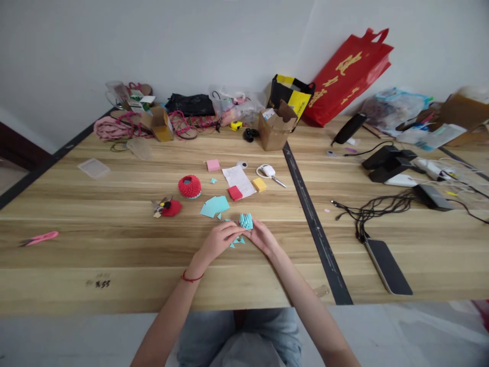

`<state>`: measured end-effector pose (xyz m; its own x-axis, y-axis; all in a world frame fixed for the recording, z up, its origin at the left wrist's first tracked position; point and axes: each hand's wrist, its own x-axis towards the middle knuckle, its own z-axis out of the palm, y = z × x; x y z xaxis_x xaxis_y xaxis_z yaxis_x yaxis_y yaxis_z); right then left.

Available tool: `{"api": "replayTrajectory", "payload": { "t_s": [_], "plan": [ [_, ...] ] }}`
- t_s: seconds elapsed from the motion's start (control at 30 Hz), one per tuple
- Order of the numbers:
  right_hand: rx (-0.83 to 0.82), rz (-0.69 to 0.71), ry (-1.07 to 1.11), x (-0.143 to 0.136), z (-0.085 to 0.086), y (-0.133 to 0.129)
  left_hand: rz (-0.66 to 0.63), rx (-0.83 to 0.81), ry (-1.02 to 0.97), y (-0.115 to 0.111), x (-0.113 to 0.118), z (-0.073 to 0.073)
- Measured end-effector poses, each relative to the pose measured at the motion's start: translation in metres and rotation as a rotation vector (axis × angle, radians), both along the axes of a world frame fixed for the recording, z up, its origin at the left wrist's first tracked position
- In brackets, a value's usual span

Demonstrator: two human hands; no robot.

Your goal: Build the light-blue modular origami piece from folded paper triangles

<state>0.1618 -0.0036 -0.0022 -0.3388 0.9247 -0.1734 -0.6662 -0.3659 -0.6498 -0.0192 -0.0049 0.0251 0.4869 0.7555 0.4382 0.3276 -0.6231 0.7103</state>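
A small turquoise piece of interlocked folded paper [246, 220] is held up between my two hands over the table. My right hand [263, 237] grips it from the right side. My left hand [221, 238] has its fingertips closed at the lower left of the same piece; exactly what they pinch is partly hidden. Below the hands lie several small turquoise folded paper triangles [242, 240]. Fanned turquoise paper sheets [215, 206] rest just beyond my left hand. Farther left stands a round red folded-paper body [190, 187] with a turquoise base.
Beyond are a pink paper pad [213, 165], a red pad [235, 192], a yellow pad [259, 184], a white sheet [237, 178] and a pointed tool [279, 182]. Pink thread snips [40, 238] lie far left. Cables [376, 208] and a phone-like slab [388, 267] are right.
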Motion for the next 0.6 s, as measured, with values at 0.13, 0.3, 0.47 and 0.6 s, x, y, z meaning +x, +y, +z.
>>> {"api": "replayTrajectory", "payload": {
  "t_s": [0.13, 0.3, 0.47, 0.6],
  "plan": [
    [0.012, -0.008, 0.027, 0.0004, -0.0006, 0.0005, 0.006, 0.090, 0.034, -0.0005, -0.0001, -0.0030],
    [0.020, -0.014, 0.034, 0.0005, -0.0007, -0.0005, 0.024, 0.162, 0.057, -0.0011, 0.0006, -0.0046],
    [0.019, -0.008, 0.018, 0.0008, 0.0002, -0.0010, 0.032, 0.187, 0.067, -0.0018, 0.0025, -0.0015],
    [0.023, -0.005, 0.005, 0.0003, 0.0022, -0.0016, 0.037, 0.164, 0.074, -0.0021, 0.0029, -0.0008]
  ]
}}
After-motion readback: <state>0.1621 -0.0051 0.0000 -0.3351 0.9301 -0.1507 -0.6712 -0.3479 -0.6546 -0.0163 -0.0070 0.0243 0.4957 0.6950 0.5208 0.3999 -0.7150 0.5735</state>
